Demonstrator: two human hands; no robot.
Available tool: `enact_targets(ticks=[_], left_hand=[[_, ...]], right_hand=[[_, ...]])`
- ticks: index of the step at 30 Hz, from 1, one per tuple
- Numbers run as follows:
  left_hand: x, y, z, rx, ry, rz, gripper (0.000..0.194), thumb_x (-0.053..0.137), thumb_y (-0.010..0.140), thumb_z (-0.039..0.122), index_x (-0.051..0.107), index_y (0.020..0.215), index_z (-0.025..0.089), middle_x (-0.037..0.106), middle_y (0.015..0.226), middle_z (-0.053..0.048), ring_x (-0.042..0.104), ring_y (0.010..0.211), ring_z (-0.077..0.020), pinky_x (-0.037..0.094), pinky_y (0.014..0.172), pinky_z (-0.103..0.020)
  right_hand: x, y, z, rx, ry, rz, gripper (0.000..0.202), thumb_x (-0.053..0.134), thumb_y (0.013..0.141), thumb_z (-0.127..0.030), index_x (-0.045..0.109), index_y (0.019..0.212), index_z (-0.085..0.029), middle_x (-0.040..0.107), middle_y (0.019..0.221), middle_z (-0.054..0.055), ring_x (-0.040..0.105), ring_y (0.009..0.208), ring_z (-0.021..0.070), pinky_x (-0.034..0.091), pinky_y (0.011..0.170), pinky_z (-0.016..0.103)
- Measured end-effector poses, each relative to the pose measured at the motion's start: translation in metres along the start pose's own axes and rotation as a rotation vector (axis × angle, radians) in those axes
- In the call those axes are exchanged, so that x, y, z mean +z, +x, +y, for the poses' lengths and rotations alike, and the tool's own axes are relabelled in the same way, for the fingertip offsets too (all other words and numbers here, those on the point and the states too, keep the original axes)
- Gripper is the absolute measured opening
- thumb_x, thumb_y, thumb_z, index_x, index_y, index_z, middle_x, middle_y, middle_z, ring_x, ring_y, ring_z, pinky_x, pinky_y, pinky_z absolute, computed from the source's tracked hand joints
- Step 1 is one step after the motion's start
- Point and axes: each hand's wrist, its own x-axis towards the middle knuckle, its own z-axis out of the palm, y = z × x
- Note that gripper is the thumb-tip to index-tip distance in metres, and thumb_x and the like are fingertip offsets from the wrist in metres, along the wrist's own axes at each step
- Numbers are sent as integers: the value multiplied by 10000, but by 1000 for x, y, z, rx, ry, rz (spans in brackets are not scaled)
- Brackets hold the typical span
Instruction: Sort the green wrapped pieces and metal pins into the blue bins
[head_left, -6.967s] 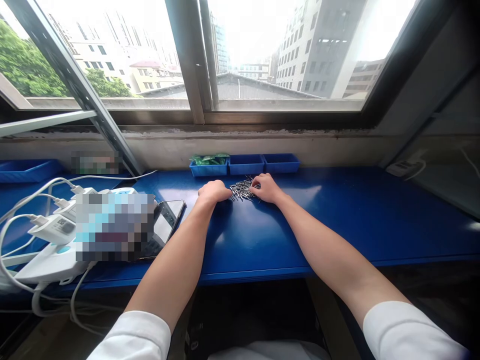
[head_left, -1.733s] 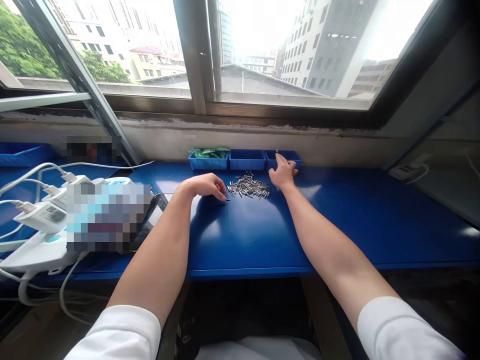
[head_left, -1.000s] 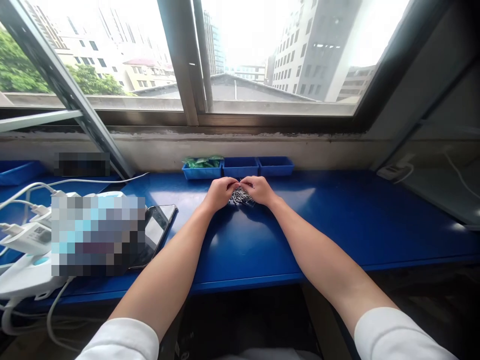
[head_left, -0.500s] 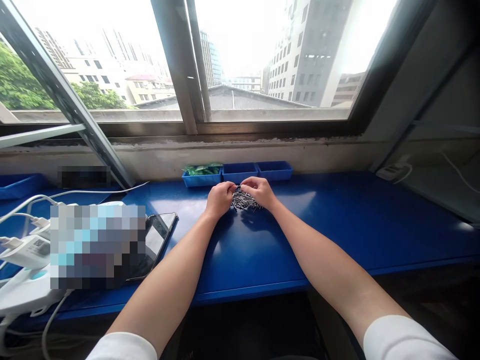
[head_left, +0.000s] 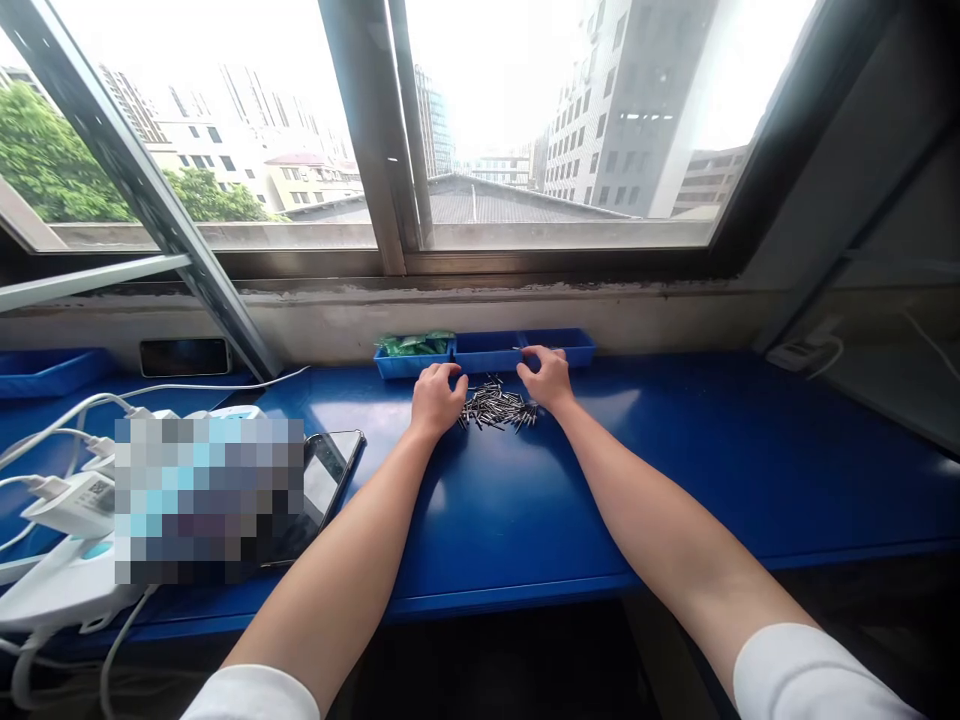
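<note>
A pile of small slim metal pins (head_left: 496, 408), some silver and some dark, lies on the blue tabletop between my hands. My left hand (head_left: 437, 402) is at the pile's left edge with its fingers curled in; a dark bit shows at the fingertips, too small to name. My right hand (head_left: 547, 380) is raised at the pile's upper right, thumb and fingers pinched on a thin metal pin (head_left: 517, 349). That pin's tip points left, in front of the middle blue bin (head_left: 486, 350) and close to the right blue bin (head_left: 574, 345).
A left blue bin (head_left: 397, 367) holds green plastic packets (head_left: 416, 344). On the left are a phone (head_left: 341, 465), a white power strip (head_left: 67, 590) with plugs and cables, and another phone (head_left: 184, 357) against the wall. A metal shelf post (head_left: 217, 310) slants up by the window.
My hands, together over the pile before, have parted. My right hand has moved up and right toward the bins with a pin, and more of the pile shows. The view has shifted slightly.
</note>
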Motion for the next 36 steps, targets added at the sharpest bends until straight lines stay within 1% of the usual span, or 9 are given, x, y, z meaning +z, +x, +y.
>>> enact_targets(ticks=[5,12,16,19,23,26,28,30,36], left_hand=[[6,3,-8,-81,45,-33,292,447,841,323,644,1001,178,628,1074,-100,534,1057,-264,409,946,-382],[6,4,-9,-142,61,-78,291,424,836,287,641,1002,186,620,1098,-106,533,1075,-264,405,947,-388],[8,5,-9,-150,67,-108,316,419,839,303,638,1030,180,614,1118,-115,532,1087,-269,404,952,-392],[11,5,-12,-135,33,-142,361,386,857,312,627,1080,161,605,1157,-121,534,1105,-256,395,974,-376],[15,4,-13,-83,-6,-248,410,353,881,336,595,1168,170,585,1236,-106,516,1165,-231,365,1017,-344],[16,2,-12,-36,-9,-350,446,370,885,394,562,1228,183,547,1310,-94,475,1229,-230,328,1051,-336],[16,1,-10,-19,0,-400,492,399,872,452,539,1261,185,511,1355,-95,442,1265,-237,300,1069,-339],[14,0,-7,-6,19,-444,544,419,855,494,518,1287,178,472,1390,-104,406,1297,-245,273,1083,-349],[10,-2,0,66,88,-520,562,367,868,500,473,1338,210,409,1439,-71,328,1349,-237,213,1108,-372]], right_hand=[[2,6,19,64,-143,1,486,516,739,-272,570,1214,-185,555,1285,77,438,1095,293,368,902,448],[1,10,29,88,-180,-37,588,523,740,-311,466,1308,-169,391,1420,113,402,1124,322,367,908,479],[1,7,29,180,-218,-146,775,621,658,-366,364,1378,-240,127,1536,93,359,1164,368,373,894,522],[2,4,27,179,-239,-139,778,624,657,-362,360,1381,-258,-13,1552,70,326,1190,393,371,893,538],[6,-1,23,110,-220,-32,649,554,713,-285,417,1342,-202,112,1530,116,340,1186,358,373,913,528],[9,-2,21,38,-170,12,454,511,731,-218,570,1178,-162,415,1368,137,399,1145,311,381,943,484],[11,-3,20,-19,-129,-40,307,491,739,-194,655,997,-165,581,1138,114,465,1074,276,402,942,442],[12,-4,19,-60,-97,-150,232,490,746,-190,682,876,-180,636,965,83,523,993,245,429,921,399],[15,-5,20,-109,-111,-367,260,529,784,-285,703,961,-207,670,1047,62,569,1003,234,432,914,361]])
